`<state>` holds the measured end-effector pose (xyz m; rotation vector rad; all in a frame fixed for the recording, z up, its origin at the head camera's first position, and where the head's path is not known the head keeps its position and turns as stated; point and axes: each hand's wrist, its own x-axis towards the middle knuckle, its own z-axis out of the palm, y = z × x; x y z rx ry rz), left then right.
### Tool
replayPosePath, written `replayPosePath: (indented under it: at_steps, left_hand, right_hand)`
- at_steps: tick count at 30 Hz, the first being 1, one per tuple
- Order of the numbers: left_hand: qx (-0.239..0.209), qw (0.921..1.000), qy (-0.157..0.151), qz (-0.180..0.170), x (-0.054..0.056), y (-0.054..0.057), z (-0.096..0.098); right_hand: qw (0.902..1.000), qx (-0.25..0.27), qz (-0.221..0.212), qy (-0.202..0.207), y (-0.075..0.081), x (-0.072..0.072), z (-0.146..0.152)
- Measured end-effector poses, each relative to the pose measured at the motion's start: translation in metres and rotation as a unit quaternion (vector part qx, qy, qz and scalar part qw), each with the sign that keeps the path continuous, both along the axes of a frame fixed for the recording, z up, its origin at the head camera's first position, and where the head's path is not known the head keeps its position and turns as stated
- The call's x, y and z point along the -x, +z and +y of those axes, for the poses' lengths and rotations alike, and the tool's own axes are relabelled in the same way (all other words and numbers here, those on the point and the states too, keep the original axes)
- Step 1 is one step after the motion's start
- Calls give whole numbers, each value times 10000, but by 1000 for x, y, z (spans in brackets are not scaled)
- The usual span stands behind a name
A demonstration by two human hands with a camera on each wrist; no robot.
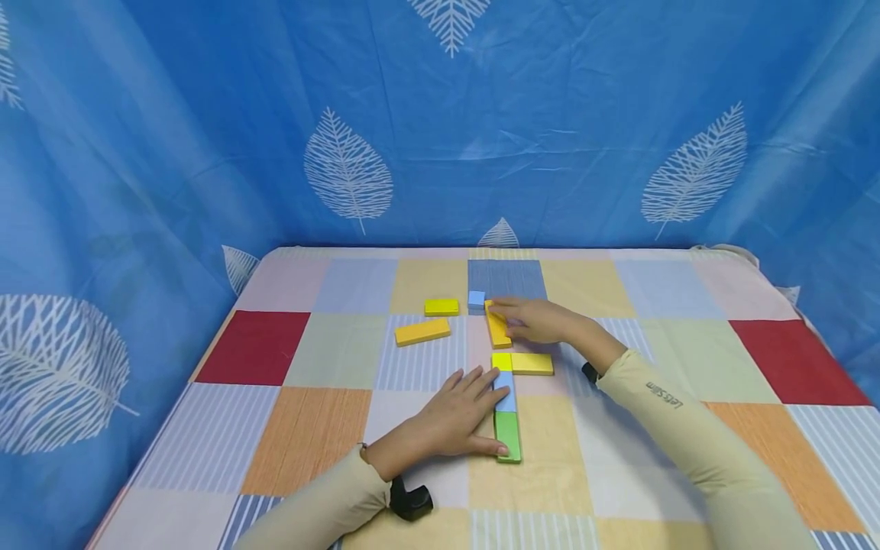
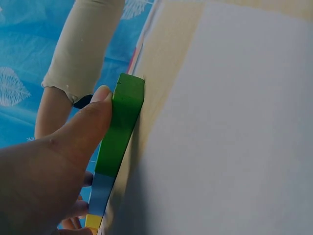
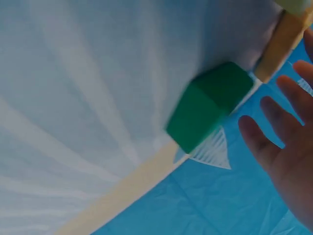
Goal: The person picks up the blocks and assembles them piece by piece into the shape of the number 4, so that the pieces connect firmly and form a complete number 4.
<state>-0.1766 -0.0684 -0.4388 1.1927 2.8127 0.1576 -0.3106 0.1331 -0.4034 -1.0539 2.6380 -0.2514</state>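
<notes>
My left hand (image 1: 457, 416) lies with fingers spread beside a row of blocks. Its thumb touches the green block (image 1: 507, 437) at the near end; other fingertips rest by the blue block (image 1: 506, 391) and the yellow block (image 1: 502, 362). In the left wrist view the thumb lies against the side of the green block (image 2: 120, 122). My right hand (image 1: 536, 319) reaches over an orange-yellow block (image 1: 498, 328) beyond the row, fingertips at its far end. In the right wrist view its fingers are extended, near a dark green block (image 3: 210, 107).
A yellow block (image 1: 532, 364) sticks out rightward from the row's far end. A small blue block (image 1: 477, 300), a yellow block (image 1: 441, 307) and an orange-yellow block (image 1: 422, 332) lie farther back. A patchwork cloth (image 1: 330, 351) covers the table; a blue curtain (image 1: 522, 137) hangs behind.
</notes>
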Motion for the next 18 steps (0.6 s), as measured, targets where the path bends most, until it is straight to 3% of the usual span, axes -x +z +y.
replayPosePath:
  at_steps: [18]
  left_hand:
    - [107, 9999, 22, 67, 0, 0, 1]
  right_hand:
    - [9910, -837, 1040, 57, -7, -14, 0]
